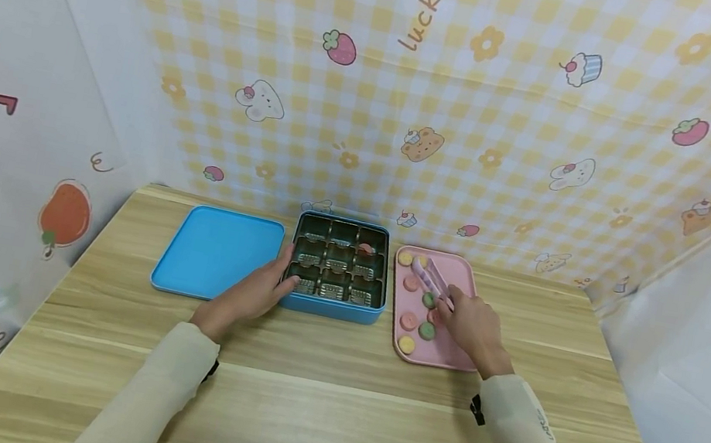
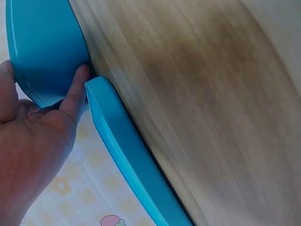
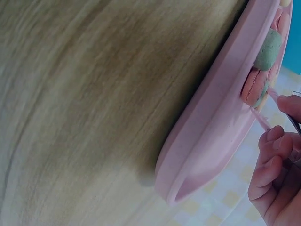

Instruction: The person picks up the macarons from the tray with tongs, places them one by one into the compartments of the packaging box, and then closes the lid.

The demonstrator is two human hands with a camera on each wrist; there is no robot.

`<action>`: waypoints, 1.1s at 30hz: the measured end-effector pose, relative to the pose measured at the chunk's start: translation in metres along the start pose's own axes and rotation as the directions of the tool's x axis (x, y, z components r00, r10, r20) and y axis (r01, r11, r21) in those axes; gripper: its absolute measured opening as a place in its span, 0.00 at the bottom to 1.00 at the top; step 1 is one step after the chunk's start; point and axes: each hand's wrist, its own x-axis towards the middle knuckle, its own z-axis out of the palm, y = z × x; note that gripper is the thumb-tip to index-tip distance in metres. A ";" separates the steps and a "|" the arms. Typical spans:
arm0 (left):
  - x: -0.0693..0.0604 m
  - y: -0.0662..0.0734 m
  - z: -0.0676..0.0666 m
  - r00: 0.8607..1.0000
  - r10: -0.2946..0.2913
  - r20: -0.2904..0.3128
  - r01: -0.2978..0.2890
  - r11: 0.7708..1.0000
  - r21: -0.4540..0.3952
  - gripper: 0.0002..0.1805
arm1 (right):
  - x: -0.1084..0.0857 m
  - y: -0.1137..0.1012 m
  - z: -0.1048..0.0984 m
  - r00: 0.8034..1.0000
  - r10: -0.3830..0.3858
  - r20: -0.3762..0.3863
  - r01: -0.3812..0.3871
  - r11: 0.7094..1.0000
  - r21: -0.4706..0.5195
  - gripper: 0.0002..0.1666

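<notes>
In the head view my left hand [image 1: 256,287] rests against the left side of a blue box [image 1: 331,310], thumb by its front rim. The left wrist view shows fingers lying along the box wall [image 2: 49,42]. A pink macaron [image 1: 365,249] sits in the back right compartment. My right hand [image 1: 472,323] holds pale tongs [image 1: 433,278] over a pink tray [image 1: 450,351]. Their far ends are near a yellow macaron [image 1: 422,262]; I cannot tell whether they touch it. A pink macaron [image 3: 254,87] and a green macaron [image 3: 269,49] appear near the tongs in the right wrist view.
A flat blue lid [image 1: 220,250] lies left of the box. More macarons, such as a yellow one [image 1: 406,345] at the front, stand along the tray's left half. Behind the wooden table [image 1: 322,420] hangs a checked cloth [image 1: 376,99].
</notes>
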 end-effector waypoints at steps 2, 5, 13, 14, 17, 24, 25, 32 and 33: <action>0.001 0.000 0.000 1.000 0.004 -0.002 -0.004 1.000 0.004 0.41 | -0.001 0.000 0.000 1.000 0.000 -0.001 0.000 1.000 -0.001 0.15; 0.001 0.000 0.000 1.000 0.000 0.000 0.000 1.000 0.001 0.41 | -0.001 0.000 -0.001 1.000 0.000 -0.001 0.000 1.000 0.004 0.15; 0.000 0.002 -0.002 1.000 -0.014 0.009 0.014 1.000 -0.006 0.41 | -0.004 -0.002 -0.004 0.999 -0.013 -0.038 0.013 1.000 0.016 0.16; 0.000 0.002 -0.002 1.000 -0.014 0.010 0.014 1.000 -0.007 0.41 | -0.004 -0.002 -0.005 0.999 -0.017 -0.044 0.018 1.000 0.016 0.17; 0.000 0.002 -0.002 1.000 -0.016 0.009 0.016 1.000 -0.009 0.41 | -0.005 -0.005 -0.007 0.998 -0.032 -0.056 0.032 0.999 0.014 0.21; 0.001 0.001 -0.001 1.000 -0.018 0.005 0.018 1.000 0.001 0.41 | -0.008 -0.018 -0.012 0.988 -0.092 -0.127 0.095 0.995 0.018 0.15; 0.001 0.000 -0.001 1.000 -0.013 0.004 0.013 1.000 0.006 0.41 | -0.009 -0.020 -0.013 0.985 -0.100 -0.138 0.104 0.994 0.019 0.14; 0.001 -0.001 0.000 1.000 -0.011 0.004 0.011 1.000 0.003 0.41 | -0.014 -0.033 -0.019 0.977 -0.149 -0.152 0.155 0.987 0.031 0.18; 0.001 -0.001 0.000 1.000 -0.014 0.005 0.014 1.000 0.004 0.41 | -0.015 -0.035 -0.019 0.976 -0.159 -0.152 0.164 0.986 0.025 0.20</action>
